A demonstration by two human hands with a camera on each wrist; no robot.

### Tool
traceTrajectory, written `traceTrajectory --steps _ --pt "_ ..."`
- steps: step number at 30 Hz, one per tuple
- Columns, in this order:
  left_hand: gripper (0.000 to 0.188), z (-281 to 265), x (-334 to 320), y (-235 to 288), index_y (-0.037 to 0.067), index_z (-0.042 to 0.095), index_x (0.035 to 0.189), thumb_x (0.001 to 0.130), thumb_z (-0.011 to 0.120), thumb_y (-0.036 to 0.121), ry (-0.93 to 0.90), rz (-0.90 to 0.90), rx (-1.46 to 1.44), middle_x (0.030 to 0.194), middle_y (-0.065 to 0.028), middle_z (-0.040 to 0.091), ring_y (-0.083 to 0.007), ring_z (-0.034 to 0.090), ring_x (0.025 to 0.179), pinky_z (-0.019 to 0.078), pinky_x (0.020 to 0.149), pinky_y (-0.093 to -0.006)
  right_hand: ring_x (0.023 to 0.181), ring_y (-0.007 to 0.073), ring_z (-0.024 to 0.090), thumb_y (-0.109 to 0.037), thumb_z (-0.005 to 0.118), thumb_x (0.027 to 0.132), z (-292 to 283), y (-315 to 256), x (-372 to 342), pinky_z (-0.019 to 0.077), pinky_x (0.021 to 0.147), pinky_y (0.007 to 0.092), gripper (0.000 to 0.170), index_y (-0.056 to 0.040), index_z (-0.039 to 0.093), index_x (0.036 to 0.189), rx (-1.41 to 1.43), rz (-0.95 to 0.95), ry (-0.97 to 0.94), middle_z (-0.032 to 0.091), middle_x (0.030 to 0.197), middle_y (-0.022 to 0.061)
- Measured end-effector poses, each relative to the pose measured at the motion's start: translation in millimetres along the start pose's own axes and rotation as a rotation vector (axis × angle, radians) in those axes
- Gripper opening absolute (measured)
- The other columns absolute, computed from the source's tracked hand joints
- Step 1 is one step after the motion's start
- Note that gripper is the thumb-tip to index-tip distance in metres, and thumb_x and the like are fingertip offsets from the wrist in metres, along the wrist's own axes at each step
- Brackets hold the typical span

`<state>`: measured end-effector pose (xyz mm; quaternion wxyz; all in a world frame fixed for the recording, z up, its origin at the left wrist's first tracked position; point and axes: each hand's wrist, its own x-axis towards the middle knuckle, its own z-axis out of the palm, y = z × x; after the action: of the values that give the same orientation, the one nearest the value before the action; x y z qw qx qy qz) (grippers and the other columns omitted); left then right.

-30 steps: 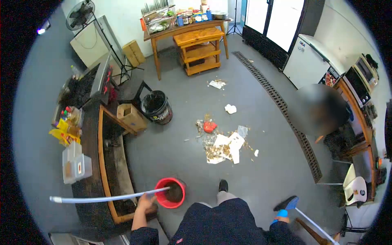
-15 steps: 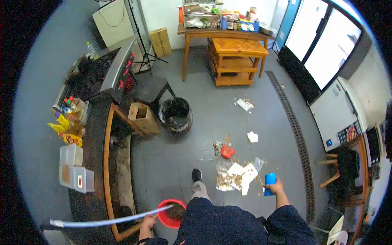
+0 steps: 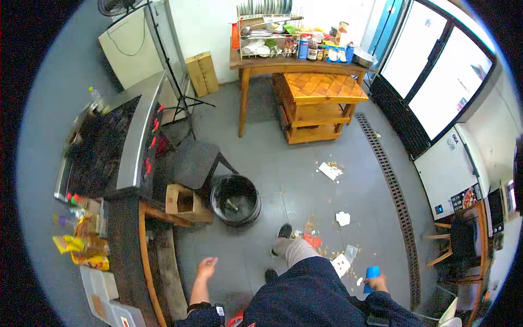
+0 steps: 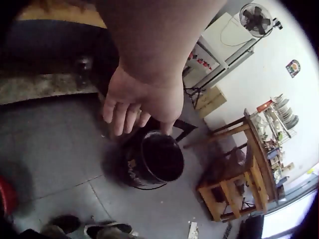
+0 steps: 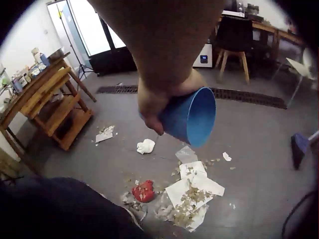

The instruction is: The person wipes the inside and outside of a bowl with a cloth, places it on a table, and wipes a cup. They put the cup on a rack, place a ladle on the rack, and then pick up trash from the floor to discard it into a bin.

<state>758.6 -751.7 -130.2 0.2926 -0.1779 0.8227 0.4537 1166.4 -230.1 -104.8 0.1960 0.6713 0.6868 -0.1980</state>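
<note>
Head view: holds a blue cup [image 3: 372, 272] in the right hand [image 3: 377, 283], to the right of the black bucket [image 3: 242, 220]; extends the left hand [image 3: 206, 271] on its near side. Left wrist view: shows the left grip empty, fingers relaxed and apart. Right wrist view: shows the right grip clamped round the cup's side — mouth tipped sideways, probably for secure carrying — near paper sheets [image 5: 175, 193].

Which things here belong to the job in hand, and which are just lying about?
Probably the job:
blue cup, held in the right hand
white papers and red scrap on the floor
black bucket, perhaps, ahead of the empty left hand
broom, perhaps

Apparently just lying about:
black stool
dish rack
wooden trolley
</note>
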Motion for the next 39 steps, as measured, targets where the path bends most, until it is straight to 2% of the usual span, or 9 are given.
traceTrajectory --steps 4,10,12,14,21,29,32,35,39 --pt "0.029 23 82 64 0.003 0.053 0.089 0.072 0.062 0.025 -0.103 0.143 -0.138 0.08 -0.0058 0.057 -0.0096 0.048 0.057 0.0388 0.049 -0.0217 0.078 0.026 0.057 -0.023 0.075 0.043 -47 -94 -1 0.0467 0.065 0.0357 0.059 0.0028 0.052 0.091 0.121 0.122 -0.076 0.057 0.088 0.0164" --pt "0.026 27 149 202 0.003 0.054 0.085 0.072 0.062 0.025 0.054 -0.041 -0.123 0.073 -0.006 0.056 -0.0118 0.05 0.06 0.0408 0.049 -0.0242 0.077 0.0254 0.058 -0.018 0.072 0.044 -75 -220 116 0.0454 0.067 0.0359 0.047 0.0001 0.055 0.083 0.17 0.129 0.07 0.059 0.083 0.0155" --pt "0.034 30 187 235 0.002 0.055 0.09 0.071 0.062 0.029 0.077 0.077 0.035 0.076 -0.0081 0.056 -0.0149 0.052 0.065 0.0426 0.057 -0.0268 0.077 0.0268 0.057 -0.02 0.073 0.042 -128 -300 123 0.0452 0.066 0.0363 0.046 -0.0024 0.056 0.081 0.322 -0.02 0.043 0.058 0.085 0.0149" --pt "0.038 37 231 260 0.001 0.054 0.093 0.071 0.062 0.031 0.107 0.225 0.2 0.078 -0.0087 0.057 -0.0163 0.053 0.068 0.0427 0.062 -0.0276 0.082 0.0287 0.054 -0.019 0.073 0.041 -148 -355 159 0.0439 0.071 0.0365 0.055 -0.0019 0.052 0.089 0.285 -0.178 0.276 0.056 0.088 0.0154" --pt "0.04 91 259 444 -0.001 0.05 0.099 0.072 0.061 0.027 -0.007 0.412 -0.005 0.079 -0.0078 0.057 -0.0128 0.052 0.072 0.0415 0.065 -0.0252 0.095 0.0292 0.045 -0.022 0.076 0.04 -251 -570 179 0.0375 0.081 0.0367 0.072 -0.0041 0.044 0.102 0.447 -0.669 0.591 0.046 0.097 0.0129" --pt "0.036 105 340 603 0.0 0.047 0.102 0.074 0.061 0.018 -0.112 0.599 -0.124 0.077 -0.0038 0.055 -0.0083 0.05 0.068 0.0412 0.063 -0.0215 0.088 0.0225 0.052 -0.012 0.075 0.051 -378 -815 129 0.0439 0.075 0.0343 0.069 -0.002 0.038 0.108 1.052 -1.169 0.283 0.05 0.101 0.0108" --pt "0.033 102 392 662 0.0 0.047 0.101 0.075 0.06 0.016 -0.094 0.692 -0.112 0.078 -0.0035 0.055 -0.0078 0.05 0.069 0.041 0.063 -0.0205 0.088 0.0221 0.052 -0.014 0.076 0.052 -421 -918 127 0.0444 0.075 0.0343 0.071 -0.0029 0.037 0.11 0.995 -1.329 0.452 0.049 0.099 0.0111" --pt "0.034 87 444 725 0.001 0.048 0.101 0.074 0.06 0.016 -0.12 0.773 -0.169 0.08 -0.0039 0.054 -0.0083 0.05 0.07 0.0414 0.064 -0.0207 0.09 0.022 0.051 -0.017 0.076 0.052 -453 -1016 90 0.0436 0.076 0.0326 0.068 -0.0026 0.039 0.107 1.214 -1.424 0.305 0.049 0.099 0.0106" --pt "0.037 72 490 788 0.001 0.048 0.102 0.072 0.062 0.018 -0.18 0.769 -0.191 0.082 -0.0048 0.054 -0.0086 0.051 0.07 0.0416 0.064 -0.021 0.089 0.0205 0.048 -0.025 0.076 0.051 -467 -1144 74 0.044 0.073 0.0328 0.065 -0.0045 0.044 0.103 1.076 -1.461 0.52 0.048 0.095 0.0102"
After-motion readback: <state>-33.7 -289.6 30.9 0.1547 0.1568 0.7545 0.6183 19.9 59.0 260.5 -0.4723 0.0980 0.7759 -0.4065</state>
